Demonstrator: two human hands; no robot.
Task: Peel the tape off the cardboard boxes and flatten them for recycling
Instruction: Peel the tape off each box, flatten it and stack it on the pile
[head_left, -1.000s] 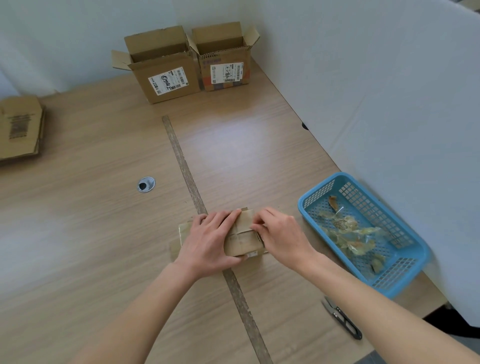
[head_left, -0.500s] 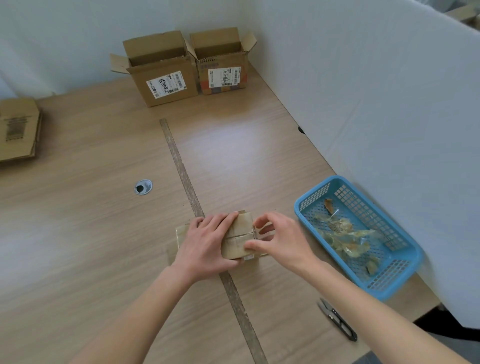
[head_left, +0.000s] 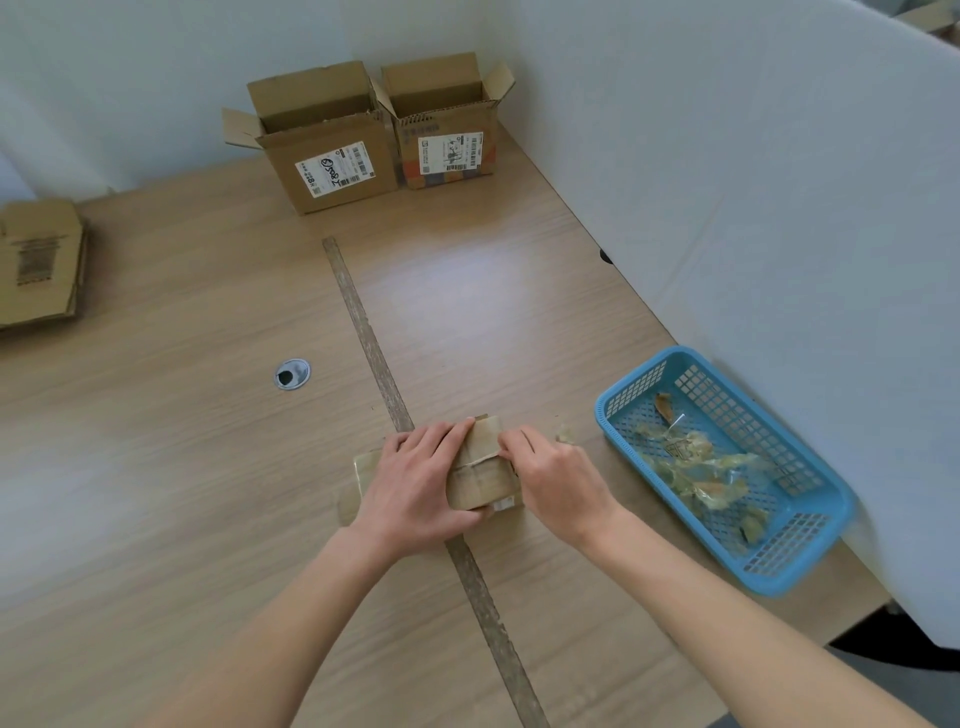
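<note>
Wood-grain worktop (head_left: 182, 467) with white partitions round it, and a small cardboard box (head_left: 480, 475) lying on the centre seam near the front edge. Left hand (head_left: 415, 483) presses flat on it, fingers straight and spread. Right hand (head_left: 558, 480) has its fingers curled, pinching a strip of tape (head_left: 563, 432) at the box's right edge. Blue basket (head_left: 810, 564) of peeled tape just to the right, two open boxes (head_left: 332, 156) at the back, flattened cardboard (head_left: 39, 265) far left.

The left hand (head_left: 415, 480) and right hand (head_left: 553, 480) cover much of the flattened box (head_left: 480, 475), the flat cardboard stack (head_left: 39, 262) runs off the left edge, and the shipping labels' (head_left: 335, 169) print is too small to read.
</note>
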